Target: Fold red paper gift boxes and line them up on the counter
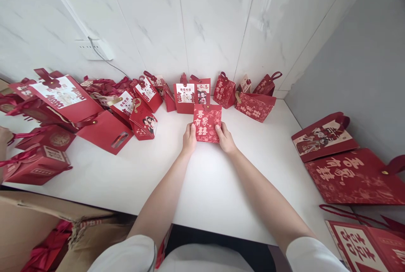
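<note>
Between my two hands is a red gift box (208,124) with pale gold characters and a flower print, its front turned toward me. My left hand (189,138) grips its left side and my right hand (226,138) grips the right side. Both thumbs lie along the front edges, while the other fingers are mostly hidden behind it. Just behind it stand a red box with a white printed panel (186,98) and another red box with a cartoon figure (203,90). The box in my hands is over the white table (202,179); I cannot tell whether its bottom touches.
Several red gift boxes (107,133) crowd the left side, and more (256,105) stand along the tiled wall. Larger red boxes (354,175) line the right edge by a grey panel. A cardboard carton (28,221) is below left. Another person's hand (4,135) shows at far left.
</note>
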A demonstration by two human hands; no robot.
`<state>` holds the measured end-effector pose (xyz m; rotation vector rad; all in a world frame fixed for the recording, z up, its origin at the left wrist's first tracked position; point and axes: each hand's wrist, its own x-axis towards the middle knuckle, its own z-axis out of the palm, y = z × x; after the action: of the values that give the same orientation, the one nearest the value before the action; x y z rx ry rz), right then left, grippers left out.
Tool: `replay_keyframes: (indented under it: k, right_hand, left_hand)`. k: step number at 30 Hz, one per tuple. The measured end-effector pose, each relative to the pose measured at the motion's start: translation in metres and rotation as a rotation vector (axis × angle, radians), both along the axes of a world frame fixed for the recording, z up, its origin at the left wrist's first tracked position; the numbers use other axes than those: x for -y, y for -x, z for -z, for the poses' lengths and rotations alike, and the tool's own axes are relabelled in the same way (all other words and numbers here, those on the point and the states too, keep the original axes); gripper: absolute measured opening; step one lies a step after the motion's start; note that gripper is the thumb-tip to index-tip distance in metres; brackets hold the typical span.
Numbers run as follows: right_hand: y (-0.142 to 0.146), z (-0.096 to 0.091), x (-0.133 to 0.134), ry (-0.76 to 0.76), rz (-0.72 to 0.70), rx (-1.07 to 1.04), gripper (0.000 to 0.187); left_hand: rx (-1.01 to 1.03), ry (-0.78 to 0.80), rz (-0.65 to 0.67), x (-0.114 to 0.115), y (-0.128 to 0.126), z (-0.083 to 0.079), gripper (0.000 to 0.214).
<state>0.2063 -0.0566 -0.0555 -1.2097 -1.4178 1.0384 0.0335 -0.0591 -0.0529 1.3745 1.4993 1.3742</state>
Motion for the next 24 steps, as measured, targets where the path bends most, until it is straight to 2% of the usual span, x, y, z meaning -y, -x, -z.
replay_keyframes:
  k: [8, 12, 16, 20, 24]
  right_hand:
    - [0.002, 0.004, -0.002, -0.003, -0.004, -0.057, 0.051]
    - [-0.001, 0.008, -0.014, 0.068, 0.000, -0.299, 0.057]
    - [-0.007, 0.015, -0.026, 0.165, 0.123, -0.499, 0.074]
    - [-0.008, 0.022, -0.029, 0.148, 0.153, -0.531, 0.076]
    - [-0.008, 0.026, -0.028, 0.095, 0.098, -0.486, 0.069]
  left_hand:
    - [0.038, 0.010, 0.032, 0.001, 0.002, -0.001, 0.051]
    - [0.126, -0.046, 0.165, 0.005, 0.000, -0.007, 0.055]
    - [0.128, -0.086, 0.267, 0.010, -0.007, -0.011, 0.061]
    - [0.121, -0.068, 0.313, 0.011, -0.011, -0.014, 0.064]
    - [0.124, -0.014, 0.332, 0.010, -0.010, -0.013, 0.061]
